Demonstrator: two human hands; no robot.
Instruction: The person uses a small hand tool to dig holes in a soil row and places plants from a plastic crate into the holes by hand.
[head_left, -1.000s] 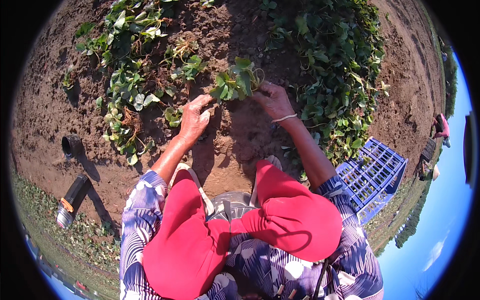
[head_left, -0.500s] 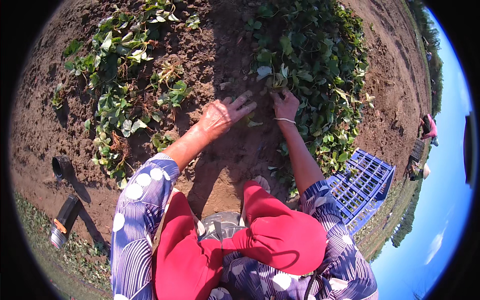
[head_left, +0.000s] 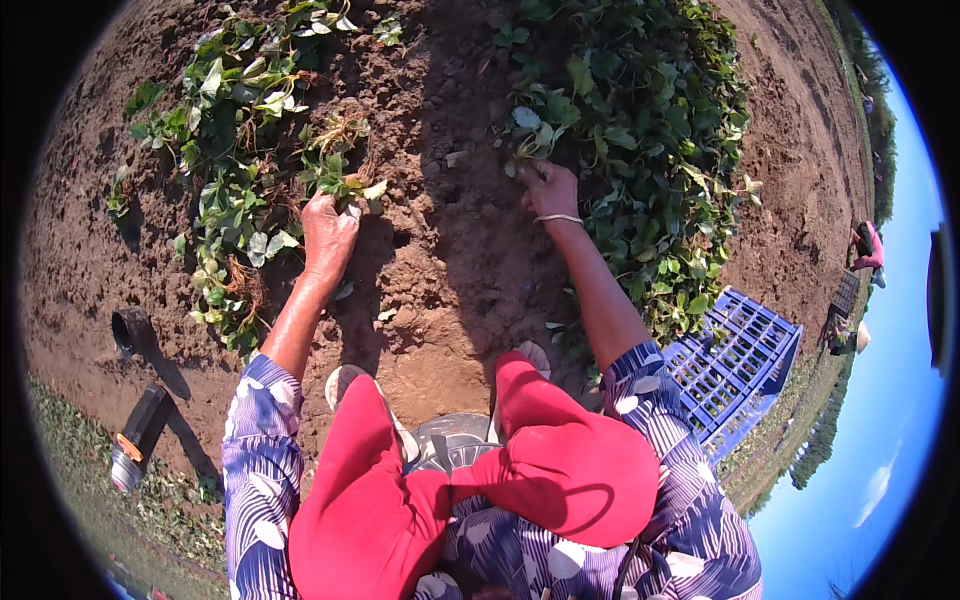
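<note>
My left hand (head_left: 329, 240) is at the loose left-hand row of plants, fingers closed around a small leafy plant (head_left: 330, 175) that looks like a strawberry seedling. Its fingertips are partly hidden by leaves. To the right, my right hand (head_left: 553, 192) pinches the base of another leafy seedling (head_left: 540, 142) at the edge of the dense green heap (head_left: 650, 150). That seedling's leaves point away from me, above the shaded soil. Brownish, stringy roots or stems show among the plants in the left row (head_left: 235, 200).
A blue plastic crate (head_left: 735, 350) stands tilted at the right. On the left are a dark cup-like container (head_left: 130, 330) and a black-and-orange bottle-shaped object (head_left: 142, 435). Bare soil (head_left: 440, 290) runs between the rows. Other people (head_left: 868, 250) are far right.
My left hand has moved left, from spread fingers over the soil near my right hand to a plant in the left row. My right hand has shifted slightly left with its seedling.
</note>
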